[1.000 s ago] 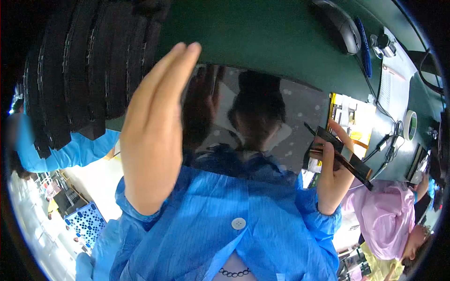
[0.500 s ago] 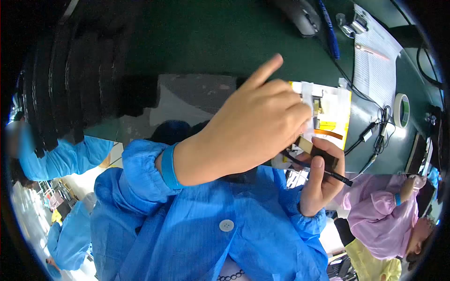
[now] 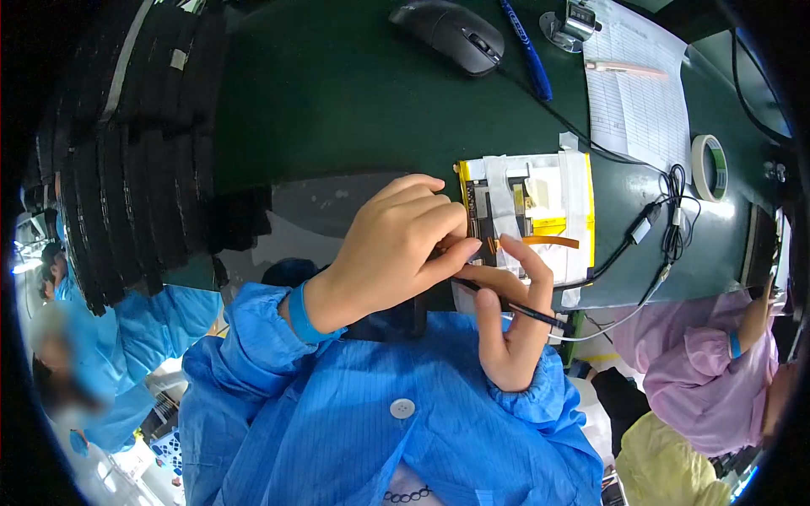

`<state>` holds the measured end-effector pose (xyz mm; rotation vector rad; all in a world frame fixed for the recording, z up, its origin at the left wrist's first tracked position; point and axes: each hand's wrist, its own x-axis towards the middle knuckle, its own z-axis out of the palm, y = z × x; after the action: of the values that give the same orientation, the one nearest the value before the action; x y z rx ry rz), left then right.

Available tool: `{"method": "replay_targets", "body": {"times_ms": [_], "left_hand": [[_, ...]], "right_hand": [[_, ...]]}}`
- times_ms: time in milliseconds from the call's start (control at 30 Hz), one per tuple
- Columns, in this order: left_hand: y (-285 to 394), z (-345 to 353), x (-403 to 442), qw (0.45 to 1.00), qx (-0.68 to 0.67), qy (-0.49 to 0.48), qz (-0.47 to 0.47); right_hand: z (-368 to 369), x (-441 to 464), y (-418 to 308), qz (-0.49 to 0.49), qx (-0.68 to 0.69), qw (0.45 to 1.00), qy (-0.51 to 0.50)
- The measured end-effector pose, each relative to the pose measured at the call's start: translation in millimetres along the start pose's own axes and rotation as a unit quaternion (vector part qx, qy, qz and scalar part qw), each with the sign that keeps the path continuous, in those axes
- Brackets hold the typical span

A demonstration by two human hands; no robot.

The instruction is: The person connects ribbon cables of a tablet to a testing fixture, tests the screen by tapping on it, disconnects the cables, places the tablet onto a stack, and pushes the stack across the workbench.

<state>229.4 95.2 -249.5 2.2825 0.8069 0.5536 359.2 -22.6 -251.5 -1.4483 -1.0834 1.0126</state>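
If we start with writing, we can't really read much: the blue pen (image 3: 527,51) has lettering down its barrel, but it's too small for us to make out, and the white sheet (image 3: 641,118) is printed with fine rows that blur together. We can't pick out a brand on the mouse (image 3: 451,38) either.

Headcount time. We count one black mouse, one blue pen, one pinkish pen (image 3: 624,67) lying across the sheet, one small metal gadget (image 3: 572,25) near the top, and one tape roll (image 3: 699,169) with a green inside, standing near a messy cable bundle (image 3: 675,202).

As for the yellow-edged assembly (image 3: 540,202), there's one, flat on the green table (image 3: 321,101) just past our fingertips. It's got two whitish strips running over it, plus one orange ribbon (image 3: 553,242) across its lower part.

Hands: two of ours. Our right hand (image 3: 515,329) has one slim black stick (image 3: 536,314) gripped between thumb and fingers, tilted down to the right. Our left hand (image 3: 401,228), with one blue wristband (image 3: 299,312), is curled, thumb and forefinger tips close together beside the assembly's left edge; we honestly can't tell whether they're pinching anything.
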Motion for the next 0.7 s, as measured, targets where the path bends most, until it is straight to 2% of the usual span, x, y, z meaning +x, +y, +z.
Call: {"method": "replay_targets", "body": {"times_ms": [100, 133, 200, 267, 300, 333, 400, 567, 700], "left_hand": [[1, -6, 3, 0.999, -0.045, -0.019, -0.003], [3, -8, 4, 0.998, -0.053, -0.031, -0.008], [6, -6, 5, 0.997, -0.064, -0.045, -0.015], [7, -2, 5, 1.000, 0.008, 0.009, -0.010], [8, -5, 4, 0.997, 0.067, -0.011, -0.030], [9, -7, 4, 0.997, 0.066, -0.012, -0.032], [10, -9, 4, 0.984, 0.169, 0.011, -0.059], [6, -4, 1, 0.981, 0.157, -0.003, -0.112], [6, 0, 2, 0.978, 0.168, 0.003, -0.124]], "right_hand": [[-9, 0, -2, 0.049, 0.027, 0.998, 0.020], [-8, 1, 0, 0.045, 0.031, 0.997, 0.055], [-14, 7, 4, 0.014, -0.075, 0.995, 0.059], [-12, 11, 6, 0.022, -0.079, 0.995, 0.056], [-11, 12, 6, 0.026, -0.081, 0.995, 0.052], [-11, 14, 4, 0.028, -0.082, 0.995, 0.051], [-10, 18, -6, 0.077, -0.050, 0.993, 0.080], [-13, 21, -2, 0.107, -0.073, 0.990, 0.060], [-13, 20, 3, 0.079, -0.088, 0.992, 0.053]]}}
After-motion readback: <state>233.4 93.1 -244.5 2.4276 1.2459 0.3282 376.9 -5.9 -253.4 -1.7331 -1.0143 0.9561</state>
